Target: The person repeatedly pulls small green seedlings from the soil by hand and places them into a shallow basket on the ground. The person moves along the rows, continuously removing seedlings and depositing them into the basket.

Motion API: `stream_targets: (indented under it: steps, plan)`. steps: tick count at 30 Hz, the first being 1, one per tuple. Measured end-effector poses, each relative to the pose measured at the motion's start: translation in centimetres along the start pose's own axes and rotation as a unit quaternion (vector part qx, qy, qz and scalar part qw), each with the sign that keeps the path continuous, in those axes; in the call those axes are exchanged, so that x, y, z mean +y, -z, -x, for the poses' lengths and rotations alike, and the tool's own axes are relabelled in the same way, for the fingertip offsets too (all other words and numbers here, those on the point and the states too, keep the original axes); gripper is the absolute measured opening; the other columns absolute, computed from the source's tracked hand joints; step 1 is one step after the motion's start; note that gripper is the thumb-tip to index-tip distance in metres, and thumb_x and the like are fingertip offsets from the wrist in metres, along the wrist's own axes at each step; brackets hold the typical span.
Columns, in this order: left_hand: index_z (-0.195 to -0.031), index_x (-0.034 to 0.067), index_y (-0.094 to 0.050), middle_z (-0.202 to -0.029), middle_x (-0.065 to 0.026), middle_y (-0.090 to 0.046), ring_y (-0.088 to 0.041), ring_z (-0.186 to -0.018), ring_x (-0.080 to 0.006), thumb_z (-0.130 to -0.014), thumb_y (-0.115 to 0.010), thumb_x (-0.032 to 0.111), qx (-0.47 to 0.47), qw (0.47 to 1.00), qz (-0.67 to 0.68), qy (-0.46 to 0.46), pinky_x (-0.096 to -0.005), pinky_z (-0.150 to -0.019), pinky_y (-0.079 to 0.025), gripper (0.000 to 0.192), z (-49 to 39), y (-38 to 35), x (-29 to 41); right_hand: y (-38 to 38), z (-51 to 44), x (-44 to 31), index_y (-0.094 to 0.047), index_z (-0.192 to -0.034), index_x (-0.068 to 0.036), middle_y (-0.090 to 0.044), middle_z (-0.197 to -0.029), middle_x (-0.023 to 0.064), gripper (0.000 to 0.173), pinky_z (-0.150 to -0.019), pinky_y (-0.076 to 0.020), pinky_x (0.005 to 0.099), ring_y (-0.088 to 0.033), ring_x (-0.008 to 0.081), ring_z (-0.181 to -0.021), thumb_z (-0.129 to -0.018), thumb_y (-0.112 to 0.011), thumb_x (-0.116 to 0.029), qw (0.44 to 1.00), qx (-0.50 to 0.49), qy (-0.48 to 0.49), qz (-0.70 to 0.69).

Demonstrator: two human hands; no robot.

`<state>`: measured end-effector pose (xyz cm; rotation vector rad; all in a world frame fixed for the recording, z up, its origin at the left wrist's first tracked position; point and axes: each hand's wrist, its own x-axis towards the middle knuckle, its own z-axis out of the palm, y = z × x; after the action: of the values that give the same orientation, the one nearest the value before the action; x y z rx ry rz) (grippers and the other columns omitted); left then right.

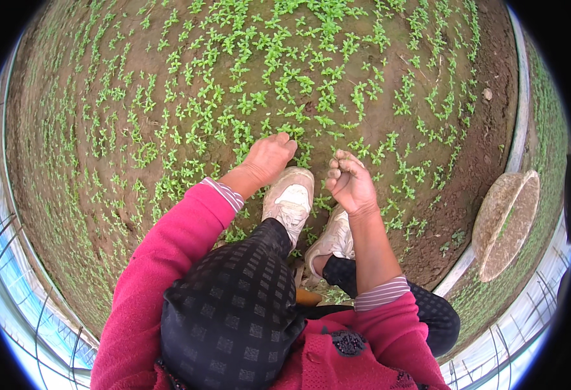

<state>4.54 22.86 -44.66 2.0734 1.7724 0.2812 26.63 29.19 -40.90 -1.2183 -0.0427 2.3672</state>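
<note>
My left hand is low over the bed just ahead of my left shoe, back of the hand up and fingers bent down among green seedlings. Its fingertips are hidden, so whether they pinch a stem does not show. To the right, in front of my right shoe, my right hand is turned palm up with curled, soil-stained fingers. Thumb and fingertips are close together; anything small between them is too fine to make out.
Rows of seedlings grow in damp brown soil around my feet. At the right, a worn, dirt-crusted basin is tilted against a pale border strip. Greenhouse plastic sheeting with thin ribs curves along the left edge.
</note>
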Motion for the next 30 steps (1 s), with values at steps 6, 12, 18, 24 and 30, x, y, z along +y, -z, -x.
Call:
stream_targets:
  steps: [6, 12, 18, 24, 30]
  plan:
    - [-0.082, 0.006, -0.063, -0.080, -0.0119, -0.061, -0.065, -0.070, -0.0315, -0.077, -0.065, 0.006, 0.062, 0.991, 0.097, 0.073, -0.0400, -0.065, -0.055, 0.005, -0.5, -0.5, -0.8, -0.2, -0.1, 1.0, -0.060, -0.102, -0.007, -0.060, -0.088, 0.0048, 0.014, -0.058, -0.0471, 0.0272, -0.056, 0.0128, -0.069, -0.090, -0.059, -0.015, 0.999, 0.030, -0.023, -0.010]
    - [-0.084, 0.008, -0.066, -0.079, -0.0115, -0.063, -0.065, -0.070, -0.0296, -0.078, -0.067, 0.007, 0.137, 0.952, 0.232, 0.146, -0.0384, -0.064, -0.054, 0.007, -0.5, 3.2, 0.2, -0.7, -0.5, 2.5, -0.059, -0.103, -0.006, -0.061, -0.090, 0.0055, 0.023, -0.061, -0.0511, 0.0291, -0.059, 0.0138, -0.074, -0.096, -0.059, -0.028, 0.996, 0.042, -0.048, 0.055]
    - [-0.082, 0.010, -0.064, -0.086, -0.0040, -0.061, -0.062, -0.078, -0.0205, -0.074, -0.072, 0.012, 0.070, 0.979, 0.181, -0.065, -0.0337, -0.065, -0.051, 0.011, 3.1, 4.3, 5.4, -3.1, -0.3, 5.2, -0.055, -0.113, -0.002, -0.061, -0.102, 0.0095, 0.039, -0.074, -0.0551, 0.0356, -0.062, 0.0206, -0.091, -0.099, -0.053, -0.038, 0.993, 0.034, -0.112, -0.025]
    - [-0.082, 0.013, -0.064, -0.107, -0.0025, -0.060, -0.057, -0.094, -0.0214, -0.070, -0.073, 0.018, 0.045, 0.977, 0.130, -0.162, -0.0377, -0.075, -0.044, 0.016, 4.3, 5.2, 5.6, -3.8, -0.4, 6.8, -0.058, -0.100, -0.006, -0.061, -0.095, 0.0072, 0.032, -0.072, -0.0542, 0.0319, -0.061, 0.0189, -0.086, -0.099, -0.054, -0.038, 0.994, 0.087, -0.073, 0.011]
    - [-0.099, 0.011, -0.068, -0.109, -0.0060, -0.061, -0.061, -0.094, -0.0241, -0.075, -0.073, 0.011, 0.144, 0.976, 0.152, -0.056, -0.0388, -0.078, -0.047, 0.024, 7.0, 6.7, 4.1, -2.3, -0.4, 5.8, -0.050, -0.078, -0.014, -0.049, -0.072, -0.0015, 0.032, -0.046, -0.0399, 0.0211, -0.047, 0.0070, -0.056, -0.100, -0.052, -0.038, 0.982, 0.022, -0.144, -0.124]
